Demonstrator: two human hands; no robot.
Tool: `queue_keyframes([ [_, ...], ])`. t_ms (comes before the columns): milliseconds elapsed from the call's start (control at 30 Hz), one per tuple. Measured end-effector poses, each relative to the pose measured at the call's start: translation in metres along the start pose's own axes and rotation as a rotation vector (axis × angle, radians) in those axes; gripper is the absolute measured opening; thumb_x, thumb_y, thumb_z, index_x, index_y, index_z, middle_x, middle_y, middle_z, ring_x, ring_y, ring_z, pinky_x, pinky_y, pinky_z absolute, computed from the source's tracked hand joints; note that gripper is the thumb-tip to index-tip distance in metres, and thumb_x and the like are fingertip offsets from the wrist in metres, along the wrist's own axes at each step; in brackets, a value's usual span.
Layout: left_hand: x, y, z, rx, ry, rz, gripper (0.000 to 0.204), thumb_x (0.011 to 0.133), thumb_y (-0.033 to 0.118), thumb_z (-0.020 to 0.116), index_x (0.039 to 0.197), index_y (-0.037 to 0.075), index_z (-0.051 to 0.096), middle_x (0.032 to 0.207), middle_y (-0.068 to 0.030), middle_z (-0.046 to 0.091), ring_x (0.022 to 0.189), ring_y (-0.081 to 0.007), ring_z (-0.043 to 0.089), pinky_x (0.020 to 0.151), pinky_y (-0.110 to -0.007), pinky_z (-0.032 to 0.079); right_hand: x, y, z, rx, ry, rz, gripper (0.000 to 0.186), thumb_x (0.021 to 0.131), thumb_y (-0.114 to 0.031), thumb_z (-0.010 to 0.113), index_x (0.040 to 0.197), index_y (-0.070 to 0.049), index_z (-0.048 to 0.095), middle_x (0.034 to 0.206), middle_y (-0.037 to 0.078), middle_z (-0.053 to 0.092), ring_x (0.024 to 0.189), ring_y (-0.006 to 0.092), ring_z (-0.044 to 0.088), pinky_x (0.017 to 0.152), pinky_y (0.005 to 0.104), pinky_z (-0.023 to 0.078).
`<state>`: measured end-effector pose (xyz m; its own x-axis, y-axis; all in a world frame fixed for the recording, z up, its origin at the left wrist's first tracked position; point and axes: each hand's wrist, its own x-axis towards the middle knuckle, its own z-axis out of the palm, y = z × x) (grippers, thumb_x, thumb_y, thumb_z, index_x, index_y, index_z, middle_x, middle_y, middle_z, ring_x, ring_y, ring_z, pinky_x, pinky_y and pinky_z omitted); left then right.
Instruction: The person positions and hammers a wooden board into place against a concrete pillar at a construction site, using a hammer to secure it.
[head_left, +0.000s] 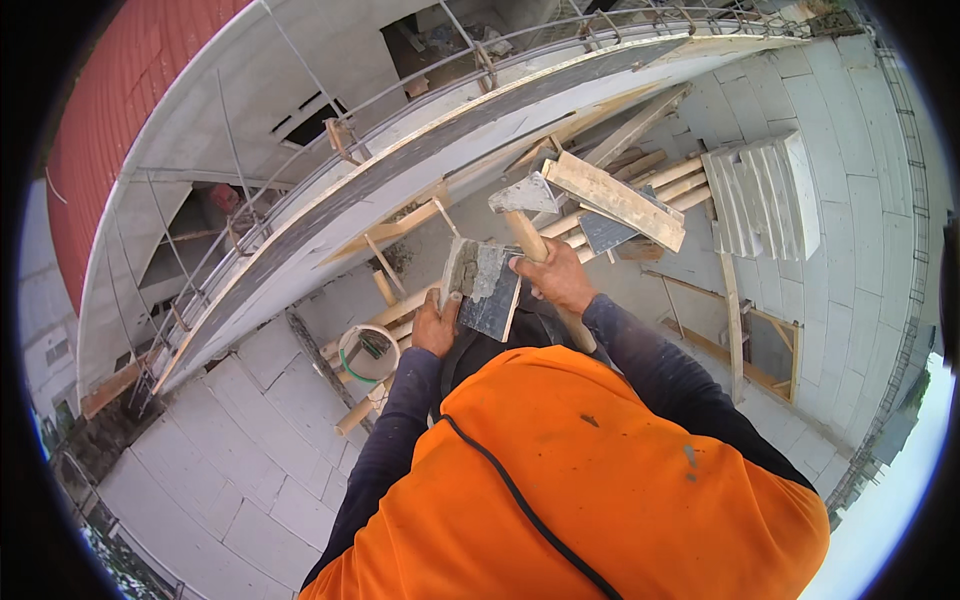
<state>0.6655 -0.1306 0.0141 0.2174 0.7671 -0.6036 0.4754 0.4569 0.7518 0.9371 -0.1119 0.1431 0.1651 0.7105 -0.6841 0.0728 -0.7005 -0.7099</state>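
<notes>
My left hand [436, 322] is closed on the left edge of a short dark-faced board [485, 310], which has rough grey concrete residue on its upper left part. My right hand [560, 276] is wrapped round the wooden handle of a hatchet-like tool [525, 228], whose flat grey metal head points up and away from me; my right thumb lies at the board's upper right corner. Just beyond the tool lie loose timber planks [610, 200] and another dark panel [608, 232].
A long curved formwork edge [410, 150] with rebar runs across the upper left. A round bucket [368, 352] sits on timbers at lower left. Stacked pale blocks [760, 195] stand at right, near a timber-framed opening [775, 355]. A red-roofed building [110, 120] lies beyond.
</notes>
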Motion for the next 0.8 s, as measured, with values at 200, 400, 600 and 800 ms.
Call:
queue_keyframes([
  [200, 0.043, -0.017, -0.034, 0.341, -0.099, 0.106, 0.066, 0.099, 0.049, 0.070, 0.139, -0.002, 0.059, 0.101, -0.0211, 0.076, 0.092, -0.0297, 0.075, 0.086, -0.040, 0.059, -0.016, 0.039, 0.003, 0.089, 0.158, 0.100, 0.034, 0.092, -0.025, 0.076, 0.106, 0.004, 0.067, 0.073, 0.006, 0.065, 0.055, 0.0148, 0.062, 0.051, 0.0309, 0.052],
  [400, 0.075, 0.002, -0.085, 0.506, -0.272, 0.217, 0.054, 0.095, 0.035, 0.075, 0.137, 0.002, 0.064, 0.119, -0.0179, 0.076, 0.104, -0.0299, 0.075, 0.096, -0.040, 0.057, -0.022, 0.087, -0.030, 0.274, 0.503, 0.147, 0.032, 0.092, -0.021, 0.075, 0.108, 0.005, 0.065, 0.072, 0.008, 0.067, 0.052, 0.0160, 0.065, 0.047, 0.0326, 0.053],
  [600, 0.096, 0.036, -0.108, 0.727, -0.356, 0.162, 0.051, 0.093, 0.031, 0.075, 0.134, 0.002, 0.066, 0.116, -0.0190, 0.077, 0.110, -0.0309, 0.074, 0.097, -0.040, 0.056, -0.044, 0.186, -0.096, 0.787, 0.889, 0.278, 0.024, 0.092, -0.012, 0.073, 0.109, 0.002, 0.064, 0.079, 0.012, 0.070, 0.054, 0.0180, 0.062, 0.046, 0.0336, 0.054],
  [800, 0.121, 0.041, -0.085, 0.742, -0.330, 0.188, 0.047, 0.092, 0.029, 0.075, 0.129, 0.000, 0.070, 0.116, -0.0195, 0.077, 0.110, -0.0317, 0.073, 0.096, -0.040, 0.055, -0.071, 0.312, -0.140, 1.306, 1.179, 0.381, 0.023, 0.092, -0.007, 0.069, 0.110, 0.004, 0.062, 0.085, 0.014, 0.071, 0.060, 0.0204, 0.064, 0.047, 0.0360, 0.055],
])
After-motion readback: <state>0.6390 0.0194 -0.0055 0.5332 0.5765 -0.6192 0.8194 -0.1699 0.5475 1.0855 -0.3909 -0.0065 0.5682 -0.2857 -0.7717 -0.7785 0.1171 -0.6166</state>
